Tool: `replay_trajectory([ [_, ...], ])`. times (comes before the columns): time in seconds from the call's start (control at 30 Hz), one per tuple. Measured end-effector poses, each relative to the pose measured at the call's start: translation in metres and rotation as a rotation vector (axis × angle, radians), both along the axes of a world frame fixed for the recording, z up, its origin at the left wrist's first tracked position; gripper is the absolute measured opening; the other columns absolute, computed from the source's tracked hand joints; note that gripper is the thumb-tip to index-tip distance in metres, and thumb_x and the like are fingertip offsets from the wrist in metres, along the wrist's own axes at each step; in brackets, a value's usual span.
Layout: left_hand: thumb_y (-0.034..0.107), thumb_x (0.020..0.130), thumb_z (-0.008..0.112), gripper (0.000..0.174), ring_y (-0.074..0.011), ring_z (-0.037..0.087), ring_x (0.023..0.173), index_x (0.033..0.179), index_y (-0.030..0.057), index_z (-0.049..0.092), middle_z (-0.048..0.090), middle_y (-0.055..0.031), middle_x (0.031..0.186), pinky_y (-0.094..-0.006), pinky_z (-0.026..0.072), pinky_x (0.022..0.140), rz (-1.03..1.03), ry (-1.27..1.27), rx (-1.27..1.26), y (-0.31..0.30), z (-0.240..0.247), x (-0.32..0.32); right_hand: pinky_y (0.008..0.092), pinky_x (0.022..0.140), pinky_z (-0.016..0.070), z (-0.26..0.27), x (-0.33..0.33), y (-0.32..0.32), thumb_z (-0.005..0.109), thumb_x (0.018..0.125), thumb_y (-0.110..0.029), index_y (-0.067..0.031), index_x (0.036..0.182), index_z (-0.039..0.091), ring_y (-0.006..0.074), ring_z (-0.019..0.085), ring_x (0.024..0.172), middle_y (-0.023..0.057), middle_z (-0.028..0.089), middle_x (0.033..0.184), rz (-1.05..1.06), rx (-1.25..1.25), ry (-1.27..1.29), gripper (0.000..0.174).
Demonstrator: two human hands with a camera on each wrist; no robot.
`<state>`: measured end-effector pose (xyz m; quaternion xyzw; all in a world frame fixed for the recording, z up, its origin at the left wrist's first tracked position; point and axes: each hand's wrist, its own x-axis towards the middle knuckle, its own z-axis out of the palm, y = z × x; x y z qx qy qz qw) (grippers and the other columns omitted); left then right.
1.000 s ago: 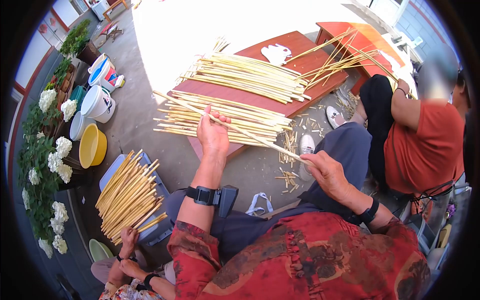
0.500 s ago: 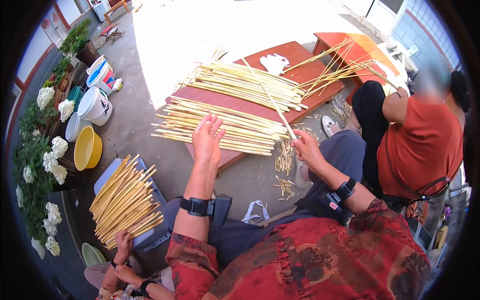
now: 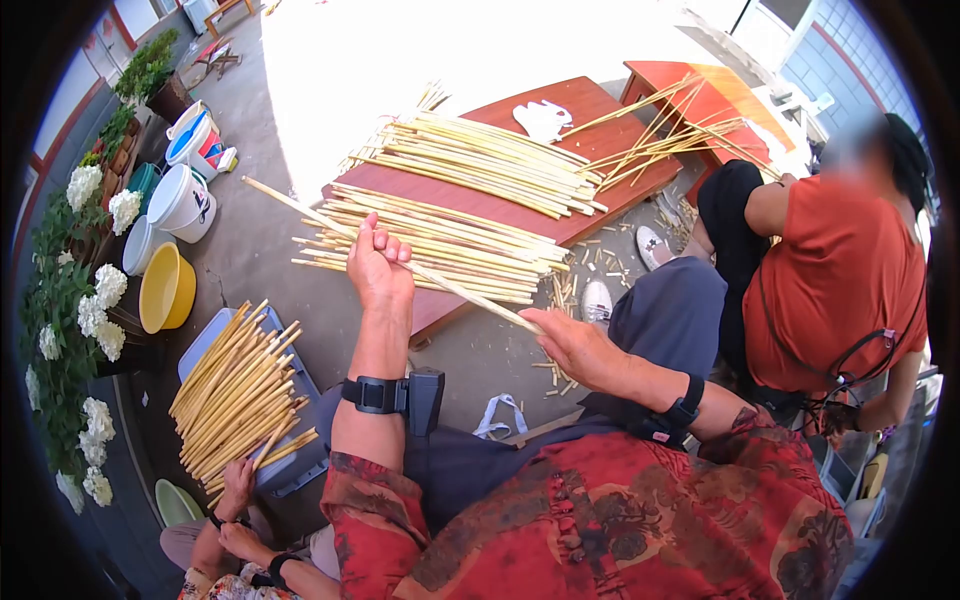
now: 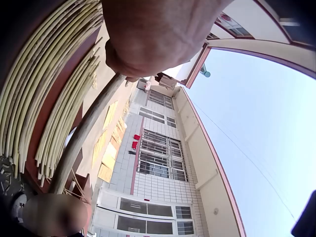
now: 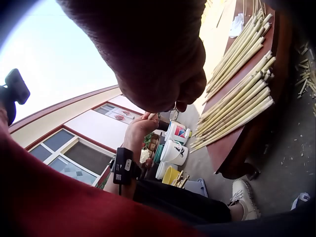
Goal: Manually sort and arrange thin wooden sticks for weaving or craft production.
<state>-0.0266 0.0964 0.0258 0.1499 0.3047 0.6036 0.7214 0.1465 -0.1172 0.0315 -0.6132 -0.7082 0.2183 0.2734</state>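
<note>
A long pale stick (image 3: 460,291) slants across the front of the body in the head view. Near its right end, the right hand (image 3: 580,350) grips it with the back of the hand up. The left hand (image 3: 382,270), palm turned up, has its fingers curled round the stick's middle part. In the left wrist view the stick (image 4: 89,123) runs down from under the left hand (image 4: 158,37). The right hand (image 5: 163,69) is dark in the right wrist view. Two rows of sticks (image 3: 480,165) lie on a low red-brown table (image 3: 590,100) beyond the hands.
At lower left, a person's hand (image 3: 236,484) touches shorter sticks (image 3: 235,390) over a blue-grey bin (image 3: 300,455). Buckets (image 3: 181,200) and a yellow basin (image 3: 167,288) stand left. A person in orange-red (image 3: 835,280) sits right. Cut pieces (image 3: 600,260) litter the ground.
The stick has swung from pointing up and away to lying across to the left. The left hand, previously off it with fingers extended, now curls round it. The seated person at right has turned their head.
</note>
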Motion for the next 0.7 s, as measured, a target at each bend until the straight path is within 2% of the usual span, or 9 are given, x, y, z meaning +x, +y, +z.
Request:
replay_trajectory([
  [0.1,0.022,0.092,0.037,0.025,-0.0064,0.027,0.044,0.099,-0.0003,0.045,0.03,0.003,0.058,-0.022,0.0258,0.038,0.016,0.012,-0.004,0.005,0.008,-0.009,0.0383,0.064,0.0471,0.003,0.011,-0.014,0.05,0.081,-0.009,-0.009,0.113,0.043,0.0343,0.055,0.077,0.0137,0.054,0.09,-0.016,-0.019,-0.01,0.033],
  [0.3,0.026,0.093,0.033,0.03,-0.007,0.027,0.043,0.097,-0.001,0.045,0.031,0.0025,0.056,-0.022,0.0261,0.036,0.23,-0.105,0.039,0.03,0.02,-0.05,0.0365,0.063,0.0461,0.018,0.06,-0.076,0.051,0.082,-0.01,-0.0084,0.108,0.048,0.0311,0.056,0.076,0.0121,0.055,0.085,-0.022,-0.088,-0.1,0.026],
  [0.43,0.03,0.093,0.028,0.035,-0.0074,0.028,0.043,0.097,-0.0009,0.044,0.032,0.0017,0.057,-0.0218,0.0264,0.035,0.202,-0.118,0.027,0.034,0.018,-0.051,0.0351,0.062,0.0451,0.02,0.07,-0.102,0.051,0.081,-0.009,-0.0088,0.107,0.049,0.0299,0.056,0.076,0.0115,0.055,0.083,-0.071,-0.16,-0.159,0.026],
  [0.53,0.036,0.093,0.022,0.042,-0.0083,0.03,0.044,0.099,0.0,0.043,0.034,0.0006,0.06,-0.0221,0.0272,0.036,0.203,-0.155,0.055,0.034,0.015,-0.043,0.0356,0.062,0.0451,0.023,0.057,-0.097,0.05,0.082,-0.009,-0.0081,0.106,0.049,0.0309,0.056,0.076,0.0117,0.055,0.084,-0.123,-0.174,-0.113,0.024],
  [0.57,0.036,0.093,0.022,0.042,-0.0083,0.03,0.044,0.099,0.0,0.043,0.034,0.0006,0.06,-0.0221,0.0272,0.036,0.193,-0.162,0.058,0.032,0.011,-0.04,0.0356,0.062,0.0451,0.021,0.05,-0.091,0.05,0.082,-0.009,-0.0081,0.106,0.049,0.0309,0.056,0.076,0.0117,0.055,0.084,-0.133,-0.169,-0.118,0.024],
  [0.63,0.036,0.093,0.022,0.042,-0.0085,0.03,0.044,0.1,0.0003,0.043,0.034,0.0009,0.061,-0.0222,0.0276,0.037,0.109,-0.147,0.076,0.018,0.013,-0.023,0.0359,0.062,0.0449,0.014,0.036,-0.076,0.049,0.083,-0.01,-0.007,0.106,0.048,0.0318,0.055,0.077,0.0127,0.055,0.087,-0.097,-0.059,0.036,0.024],
  [0.7,0.035,0.093,0.022,0.041,-0.0091,0.029,0.046,0.1,0.0005,0.043,0.034,0.0006,0.061,-0.0228,0.028,0.039,0.063,-0.133,0.083,0.002,0.012,-0.007,0.0367,0.063,0.0447,0.005,0.026,-0.057,0.048,0.084,-0.011,-0.0065,0.107,0.047,0.0327,0.055,0.077,0.0139,0.055,0.086,-0.095,-0.066,0.063,0.024],
])
